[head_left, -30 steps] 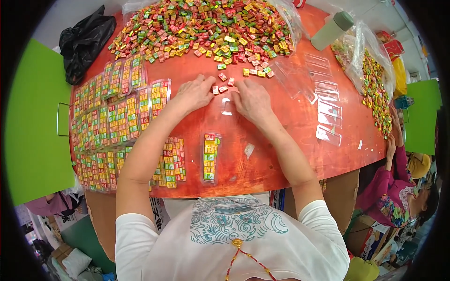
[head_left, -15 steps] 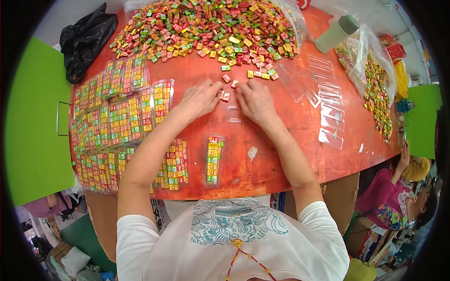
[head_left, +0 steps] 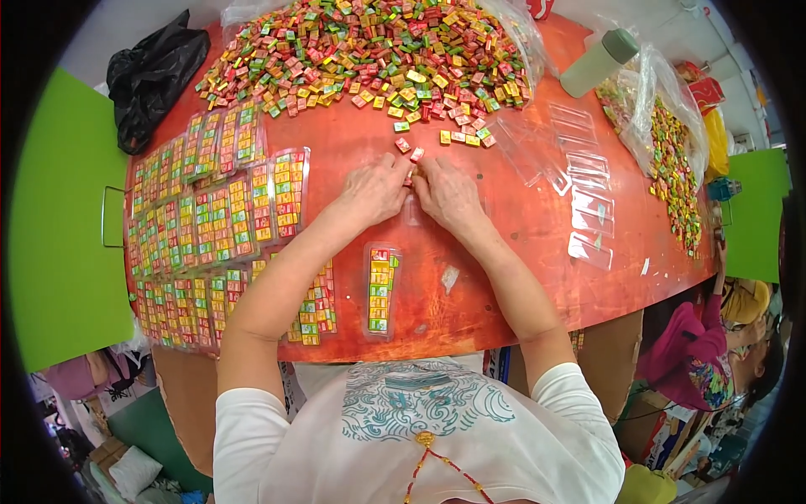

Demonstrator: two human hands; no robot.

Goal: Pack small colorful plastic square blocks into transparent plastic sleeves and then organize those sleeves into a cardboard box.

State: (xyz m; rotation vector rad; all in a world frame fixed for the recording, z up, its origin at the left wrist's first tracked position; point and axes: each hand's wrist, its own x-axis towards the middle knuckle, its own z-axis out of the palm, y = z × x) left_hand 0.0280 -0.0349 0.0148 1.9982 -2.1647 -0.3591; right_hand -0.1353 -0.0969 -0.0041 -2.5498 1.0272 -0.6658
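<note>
Fingers curled, the bare left hand point(head_left: 378, 190) and bare right hand point(head_left: 453, 195) nearly met; how far either grip opened, or what it held, couldn't be told! A small red-and-white box point(head_left: 417, 154) sat at their twelve o'clock, the clear plastic tray point(head_left: 394, 294) between six and seven.

From the left elbow point(head_left: 254, 330), the bare left forearm point(head_left: 302, 259) slants far and right; from the right elbow point(head_left: 544, 326), the right forearm point(head_left: 507, 267) slants far and left. The left grip point(head_left: 375, 188), a bare hand, shows its back, fingers point(head_left: 398, 173) curled inward; the right grip point(head_left: 449, 192) mirrors it just beside, some fingertips hidden.
</note>
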